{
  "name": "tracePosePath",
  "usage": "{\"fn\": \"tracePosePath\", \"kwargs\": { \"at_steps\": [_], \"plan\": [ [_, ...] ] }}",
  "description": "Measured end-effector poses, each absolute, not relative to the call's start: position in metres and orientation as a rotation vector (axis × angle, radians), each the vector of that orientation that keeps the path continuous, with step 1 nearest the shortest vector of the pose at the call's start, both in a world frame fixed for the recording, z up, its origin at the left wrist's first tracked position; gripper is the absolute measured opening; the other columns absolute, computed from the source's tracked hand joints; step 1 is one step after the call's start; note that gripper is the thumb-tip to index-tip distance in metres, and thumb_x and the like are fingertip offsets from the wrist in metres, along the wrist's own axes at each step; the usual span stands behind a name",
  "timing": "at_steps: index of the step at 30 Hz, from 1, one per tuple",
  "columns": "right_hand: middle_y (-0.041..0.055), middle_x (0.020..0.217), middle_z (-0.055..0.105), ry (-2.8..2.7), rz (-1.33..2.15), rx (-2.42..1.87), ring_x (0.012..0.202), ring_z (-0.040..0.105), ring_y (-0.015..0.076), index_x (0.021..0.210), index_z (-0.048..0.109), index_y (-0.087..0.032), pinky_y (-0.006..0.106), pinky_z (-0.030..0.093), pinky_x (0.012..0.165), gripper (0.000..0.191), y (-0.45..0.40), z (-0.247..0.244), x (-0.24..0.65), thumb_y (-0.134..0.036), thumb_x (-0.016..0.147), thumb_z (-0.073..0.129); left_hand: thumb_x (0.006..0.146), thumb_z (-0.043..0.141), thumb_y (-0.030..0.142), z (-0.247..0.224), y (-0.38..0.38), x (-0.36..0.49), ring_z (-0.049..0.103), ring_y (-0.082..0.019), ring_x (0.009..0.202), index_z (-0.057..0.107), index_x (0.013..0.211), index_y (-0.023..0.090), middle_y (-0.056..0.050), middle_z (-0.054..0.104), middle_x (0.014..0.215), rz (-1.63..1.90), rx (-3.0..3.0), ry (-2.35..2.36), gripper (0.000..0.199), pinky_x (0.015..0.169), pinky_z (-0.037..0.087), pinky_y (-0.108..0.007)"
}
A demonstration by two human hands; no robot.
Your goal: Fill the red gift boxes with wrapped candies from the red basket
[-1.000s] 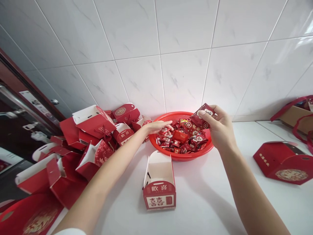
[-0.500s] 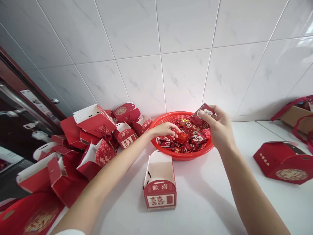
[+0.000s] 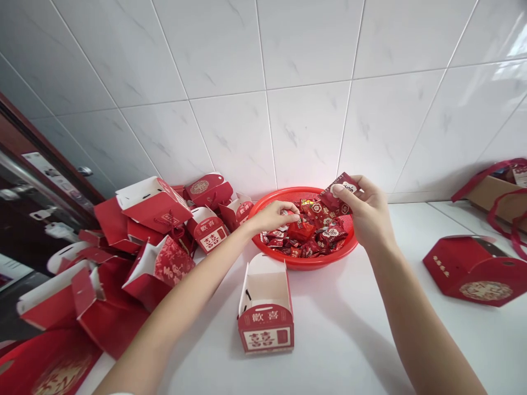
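A red plastic basket (image 3: 304, 265) full of red-wrapped candies (image 3: 315, 244) stands against the tiled wall. Over its left part is my left hand (image 3: 276, 215), fingers curled and pinched together above the candies; what they hold, if anything, is hidden. My right hand (image 3: 366, 206), above the basket's right rim, grips a dark red candy packet (image 3: 341, 192) between thumb and fingers. In front of the basket an open red and white box (image 3: 265, 323) sits upright on the white counter (image 3: 329, 340), its top uncovered and its inside showing white.
Many red gift boxes (image 3: 156, 206) are heaped at the left, beside a dark door (image 3: 37, 208). A closed red box (image 3: 473, 271) stands at the right. Behind it is a cardboard carton (image 3: 498, 196) with red ribbon.
My left hand has risen slightly and drawn its fingers closer together over the candies. My right hand keeps its grip on the packet. The whole view has shifted a little.
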State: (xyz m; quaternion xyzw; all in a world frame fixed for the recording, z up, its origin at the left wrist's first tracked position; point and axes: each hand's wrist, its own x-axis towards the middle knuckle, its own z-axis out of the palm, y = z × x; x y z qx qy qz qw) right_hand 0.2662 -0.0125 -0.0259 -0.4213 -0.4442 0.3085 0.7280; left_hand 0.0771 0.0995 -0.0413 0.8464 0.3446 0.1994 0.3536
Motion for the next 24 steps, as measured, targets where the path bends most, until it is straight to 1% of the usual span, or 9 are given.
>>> {"fn": "tracePosePath", "kwargs": {
  "at_steps": [3,5,9,12,14,17,21,22,24],
  "plan": [
    [-0.0012,0.07,0.072,-0.992,0.749,-0.909,0.064,0.069,0.02,0.085,0.069,-0.025,0.036,0.058,0.064,0.035,-0.01,-0.028,0.265,-0.047,0.068,0.091,0.07,0.079,0.052,-0.039,0.088,0.062,0.05,-0.011,0.061,0.07,0.083,0.017,-0.001,0.066,0.077,0.765,1.954,0.887,0.038,0.058,0.041,-0.025],
    [-0.0005,0.072,0.074,-1.015,0.856,-0.884,0.067,0.072,0.0212,0.087,0.069,-0.024,0.036,0.059,0.066,0.039,-0.009,-0.03,0.263,-0.048,0.067,0.093,0.066,0.082,0.053,-0.041,0.079,0.055,0.046,-0.01,0.057,0.071,0.083,0.017,0.002,0.062,0.07,0.913,1.819,0.892,0.041,0.055,0.039,-0.024],
    [-0.0007,0.072,0.074,-1.082,1.088,-0.898,0.067,0.071,0.0193,0.089,0.07,-0.022,0.032,0.056,0.062,0.042,-0.01,-0.032,0.256,-0.043,0.064,0.096,0.069,0.08,0.05,-0.043,0.061,0.046,0.045,-0.009,0.053,0.07,0.083,0.018,0.004,0.055,0.062,1.187,1.713,0.924,0.036,0.051,0.037,-0.023],
    [0.0011,0.08,0.077,-1.088,1.234,-0.887,0.072,0.072,0.0187,0.089,0.07,-0.021,0.032,0.057,0.067,0.043,-0.011,-0.035,0.247,-0.04,0.062,0.098,0.073,0.076,0.047,-0.043,0.049,0.045,0.045,-0.009,0.051,0.069,0.081,0.018,0.005,0.054,0.06,1.324,1.689,0.962,0.031,0.05,0.036,-0.023],
    [0.0014,0.083,0.078,-1.08,1.267,-0.862,0.075,0.073,0.0195,0.09,0.07,-0.021,0.034,0.059,0.07,0.043,-0.01,-0.039,0.239,-0.04,0.063,0.097,0.074,0.075,0.046,-0.042,0.043,0.046,0.045,-0.009,0.051,0.069,0.081,0.019,0.005,0.054,0.06,1.343,1.652,0.972,0.029,0.05,0.036,-0.023],
    [-0.0004,0.079,0.077,-1.061,1.211,-0.846,0.073,0.073,0.0205,0.092,0.069,-0.023,0.034,0.059,0.069,0.041,-0.007,-0.047,0.23,-0.041,0.066,0.096,0.071,0.077,0.045,-0.042,0.037,0.046,0.046,-0.009,0.05,0.069,0.08,0.019,0.005,0.056,0.061,1.288,1.58,0.926,0.028,0.05,0.037,-0.023],
    [-0.001,0.076,0.075,-1.092,1.149,-0.845,0.072,0.071,0.0196,0.091,0.071,-0.024,0.033,0.058,0.068,0.036,-0.005,-0.055,0.225,-0.043,0.07,0.094,0.068,0.078,0.042,-0.047,0.038,0.042,0.044,-0.009,0.048,0.069,0.075,0.019,0.007,0.051,0.053,1.205,1.518,0.834,0.025,0.051,0.039,-0.024],
    [-0.0013,0.074,0.075,-1.094,1.147,-0.86,0.071,0.07,0.0192,0.09,0.071,-0.024,0.033,0.057,0.067,0.037,-0.005,-0.055,0.224,-0.043,0.069,0.094,0.068,0.078,0.042,-0.049,0.039,0.041,0.045,-0.009,0.049,0.07,0.076,0.019,0.006,0.053,0.054,1.199,1.515,0.83,0.025,0.052,0.039,-0.024],
    [-0.0037,0.065,0.07,-1.097,1.136,-0.903,0.062,0.066,0.0176,0.091,0.071,-0.023,0.031,0.053,0.06,0.042,-0.006,-0.056,0.222,-0.045,0.066,0.096,0.069,0.08,0.042,-0.051,0.04,0.039,0.051,-0.01,0.055,0.073,0.082,0.019,0.003,0.063,0.065,1.193,1.55,0.822,0.028,0.057,0.043,-0.024]
  ]
}}
